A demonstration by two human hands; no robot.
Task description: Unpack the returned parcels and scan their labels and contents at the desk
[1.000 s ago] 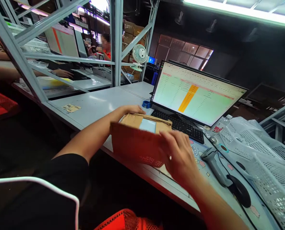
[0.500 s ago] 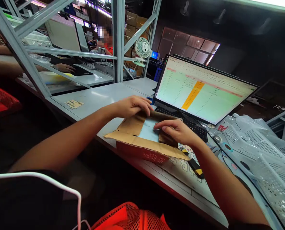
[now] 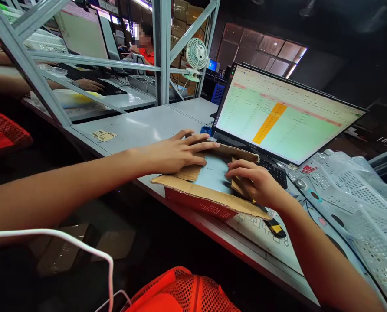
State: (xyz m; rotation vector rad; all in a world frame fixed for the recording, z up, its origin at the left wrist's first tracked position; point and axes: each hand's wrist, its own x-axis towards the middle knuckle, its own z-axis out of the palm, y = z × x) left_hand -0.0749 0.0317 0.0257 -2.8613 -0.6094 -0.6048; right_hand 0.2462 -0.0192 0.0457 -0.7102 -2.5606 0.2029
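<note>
1. Cardboard box point(image 3: 198, 203) is on the worktop point(image 3: 144, 123), near its front edge, right end over the printed desk mat point(image 3: 245, 227).
2. Orientation: opening up, red lettered side toward the person. Long axis looks to run left-right across the person, roughly along the worktop's front edge, a bit skewed to it; right end sits lower in view.
3. Front flap point(image 3: 209, 194) folded out toward the person. Far flap point(image 3: 237, 151) stands up on the keyboard point(image 3: 274, 173) side. Pale blue flat surface point(image 3: 209, 173) shows inside; can't tell what it belongs to.
4. Left hand point(image 3: 174, 155): palm down, fingers spread and released, lying over the left flap point(image 3: 188, 174) and the far edge, one fingertip at the blue surface.
5. Right hand point(image 3: 260, 180): fingers bent at the right flap point(image 3: 241, 187), tips by the blue surface. Can't tell if they're pinching the flap.
6. Black-and-yellow tool point(image 3: 276, 228) on the mat, just beyond the box's near right corner, under the right forearm.
7. Monitor point(image 3: 274, 112) behind the box, spreadsheet up. White perforated baskets point(image 3: 372, 229) to the right.
</note>
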